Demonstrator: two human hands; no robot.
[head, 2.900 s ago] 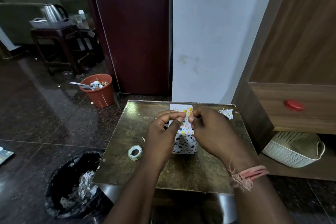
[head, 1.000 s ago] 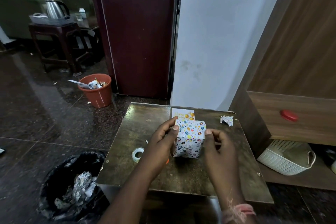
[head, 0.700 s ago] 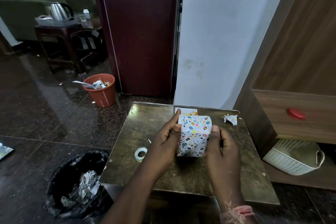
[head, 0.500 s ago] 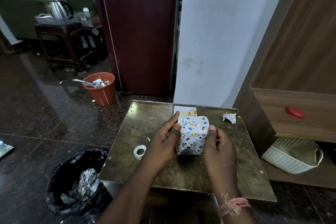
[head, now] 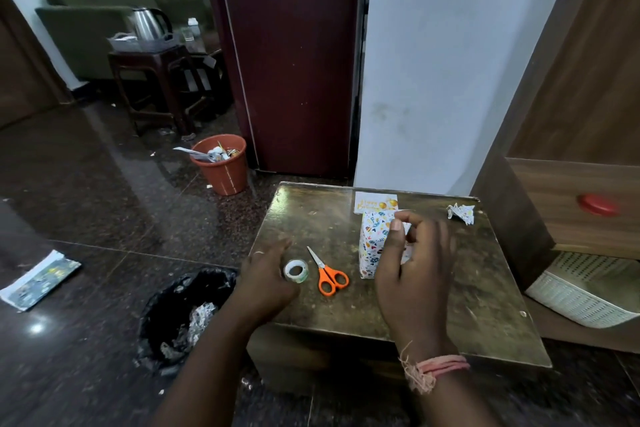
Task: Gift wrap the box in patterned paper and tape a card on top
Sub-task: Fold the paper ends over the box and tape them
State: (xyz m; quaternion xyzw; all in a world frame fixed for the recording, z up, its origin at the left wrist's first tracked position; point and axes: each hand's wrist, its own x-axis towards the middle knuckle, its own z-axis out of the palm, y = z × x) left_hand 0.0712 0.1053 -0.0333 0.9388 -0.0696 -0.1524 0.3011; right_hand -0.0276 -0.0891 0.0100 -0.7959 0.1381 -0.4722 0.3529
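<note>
Wrapped box (head: 370,246) stands mid-table (head: 485,288), bare tabletop at right. Left hand (head: 266,279) touches tape (head: 296,270), fingers relaxed; right hand (head: 412,263) curls beside the box, seemingly pinching something small.

Wrapped box (head: 370,246) half hidden behind blurred right hand (head: 412,263).

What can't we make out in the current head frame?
- Wrapped box: its right side and near face, hidden behind the right hand.
- Right hand: whether its fingertips pinch tape or only touch the paper; too small and blurred.
- Left hand: motion-blurred, so contact with the tape roll is unclear.
- Card: print too small to read, near edge hidden by the box.
</note>
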